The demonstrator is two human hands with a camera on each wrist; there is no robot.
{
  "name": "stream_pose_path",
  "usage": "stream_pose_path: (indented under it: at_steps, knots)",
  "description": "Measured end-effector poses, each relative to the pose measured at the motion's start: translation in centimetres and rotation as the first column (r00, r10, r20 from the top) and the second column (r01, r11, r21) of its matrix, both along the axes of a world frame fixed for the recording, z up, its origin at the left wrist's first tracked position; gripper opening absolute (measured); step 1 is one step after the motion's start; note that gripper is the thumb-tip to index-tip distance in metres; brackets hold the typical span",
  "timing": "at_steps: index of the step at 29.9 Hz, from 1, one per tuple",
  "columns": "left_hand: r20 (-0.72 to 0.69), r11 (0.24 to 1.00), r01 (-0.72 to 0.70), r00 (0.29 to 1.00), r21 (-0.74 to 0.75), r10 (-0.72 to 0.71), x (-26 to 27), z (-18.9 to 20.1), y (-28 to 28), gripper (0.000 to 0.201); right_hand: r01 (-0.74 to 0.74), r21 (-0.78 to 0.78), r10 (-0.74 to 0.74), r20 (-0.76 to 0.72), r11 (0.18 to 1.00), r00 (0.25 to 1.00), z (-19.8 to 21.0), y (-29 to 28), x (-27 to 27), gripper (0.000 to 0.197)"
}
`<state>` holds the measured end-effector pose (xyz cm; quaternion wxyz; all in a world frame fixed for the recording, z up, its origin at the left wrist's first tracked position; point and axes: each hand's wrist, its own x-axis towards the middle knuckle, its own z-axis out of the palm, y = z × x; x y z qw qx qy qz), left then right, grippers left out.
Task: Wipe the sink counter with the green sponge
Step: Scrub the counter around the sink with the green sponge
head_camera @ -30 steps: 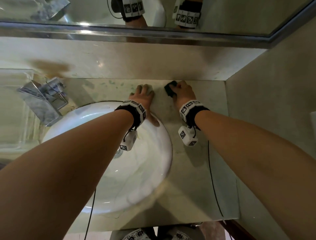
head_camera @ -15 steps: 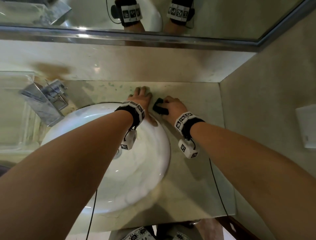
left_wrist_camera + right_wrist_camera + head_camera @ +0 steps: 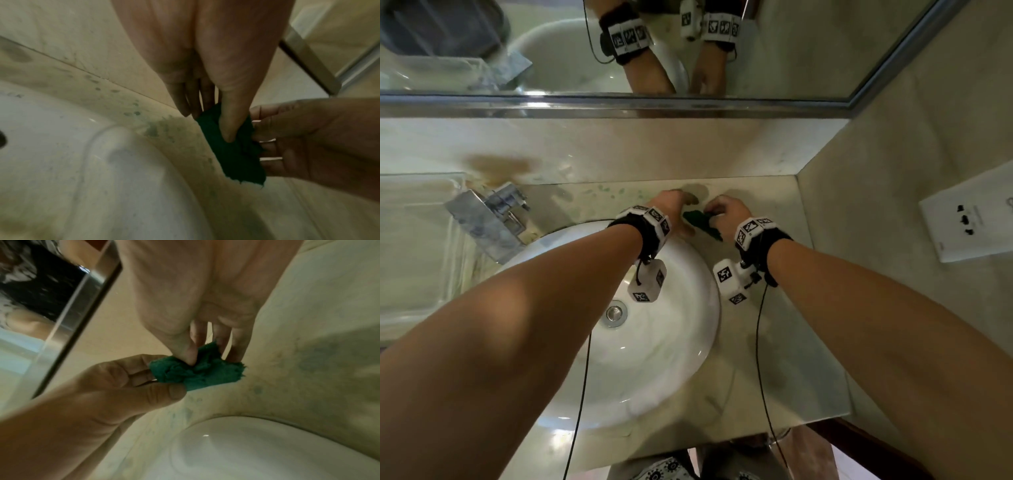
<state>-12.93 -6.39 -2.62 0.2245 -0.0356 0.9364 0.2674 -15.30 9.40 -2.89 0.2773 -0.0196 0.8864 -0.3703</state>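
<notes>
The dark green sponge [image 3: 700,222] is held just above the beige counter [image 3: 774,342], behind the white basin's [image 3: 654,359] right rim. Both hands hold it. In the left wrist view my left hand [image 3: 209,125] pinches the sponge [image 3: 236,154] between thumb and fingers, while the right hand's fingers [image 3: 267,141] hold its right edge. Seen from the right wrist, my right hand [image 3: 209,360] pinches the crumpled sponge [image 3: 205,374] from above, and the left hand's thumb [image 3: 170,392] holds its other end. In the head view the left hand [image 3: 681,212] and right hand [image 3: 714,214] nearly meet.
A chrome faucet [image 3: 489,219] stands at the back left of the basin. Greenish spots [image 3: 613,195] mark the counter behind the basin. A mirror [image 3: 791,51] with a metal frame runs above the backsplash. The right wall carries a white socket plate [image 3: 969,219]. Cables hang from both wrists.
My right hand has carried the sponge left from the back of the counter to the left hand. The left hand has lifted off the counter and taken hold of the sponge.
</notes>
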Motion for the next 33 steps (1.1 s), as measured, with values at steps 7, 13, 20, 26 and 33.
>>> stream_pose_path:
  at_steps: [7, 13, 20, 26, 33]
  knots:
    - [-0.052, 0.980, -0.156, 0.985, 0.123, 0.163, 1.3, 4.2, -0.4, 0.040, 0.128, -0.153, -0.112, 0.112, 0.980, 0.987, 3.7, -0.9, 1.1, 0.031]
    - [-0.073, 0.949, -0.274, 0.955, 0.154, 0.288, 3.1, 5.8, -1.5, 0.030, 0.059, -0.246, -0.001, 0.230, 0.968, 0.973, 6.3, -2.5, 2.1, 0.024]
    - [-0.063, 0.905, -0.385, 0.914, 0.183, 0.402, 6.2, 6.4, -3.1, 0.027, -0.250, -0.099, 0.259, 0.096, 0.963, 0.961, 6.9, -4.6, 3.6, 0.035]
    - [-0.055, 0.878, -0.446, 0.886, 0.175, 0.461, 8.7, 7.1, -4.7, 0.025, -0.261, -0.186, 0.278, 0.073, 0.947, 0.958, 6.5, -6.4, 4.6, 0.040]
    - [-0.069, 0.848, -0.525, 0.845, 0.077, 0.530, 9.7, 7.1, -6.4, 0.020, -0.341, -0.040, 0.338, -0.074, 0.939, 0.938, 4.9, -7.8, 4.1, 0.026]
